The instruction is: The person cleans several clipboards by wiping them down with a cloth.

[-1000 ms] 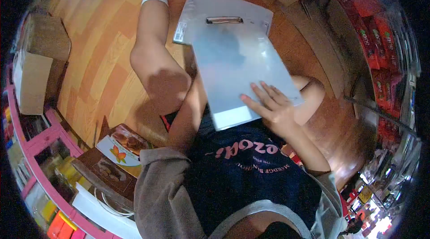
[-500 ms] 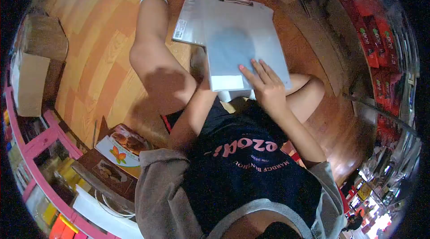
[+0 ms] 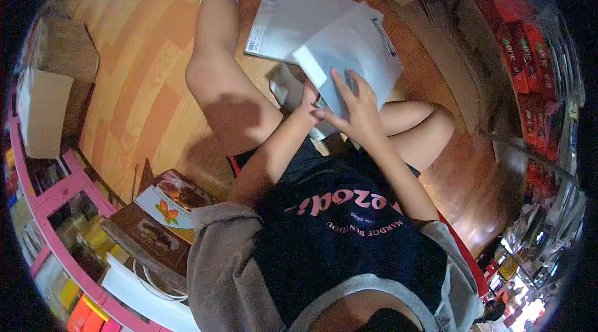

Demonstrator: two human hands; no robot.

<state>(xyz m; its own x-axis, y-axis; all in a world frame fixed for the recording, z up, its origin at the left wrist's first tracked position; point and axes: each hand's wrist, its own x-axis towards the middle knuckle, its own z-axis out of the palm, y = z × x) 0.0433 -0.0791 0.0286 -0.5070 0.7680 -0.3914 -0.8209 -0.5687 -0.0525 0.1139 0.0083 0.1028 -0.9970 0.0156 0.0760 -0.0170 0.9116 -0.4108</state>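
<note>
A grey translucent clipboard (image 3: 367, 39) with a metal clip and a white label strip is tilted above my lap. My left hand (image 3: 309, 103) holds its near left edge from below; most of those fingers are hidden under it. Across its near part lies my right hand (image 3: 356, 104), fingers spread and stretched out, the thumb close to my left wrist. Beyond, partly covered by the clipboard, a second clear grey folder (image 3: 280, 20) with a barcode sticker rests on the floor.
My bent legs (image 3: 218, 83) frame the wooden floor (image 3: 137, 76). Cardboard boxes (image 3: 47, 114) stand at the left, above a pink shelf (image 3: 62, 195). An illustrated brown box (image 3: 149, 232) is near my left elbow. Red packs (image 3: 523, 58) line the right side, beside long cardboard (image 3: 436, 64).
The clipboard has turned clockwise, its clip swinging from the far side to the right. More of the folder beneath shows. My right hand has shifted slightly left, toward my left hand.
</note>
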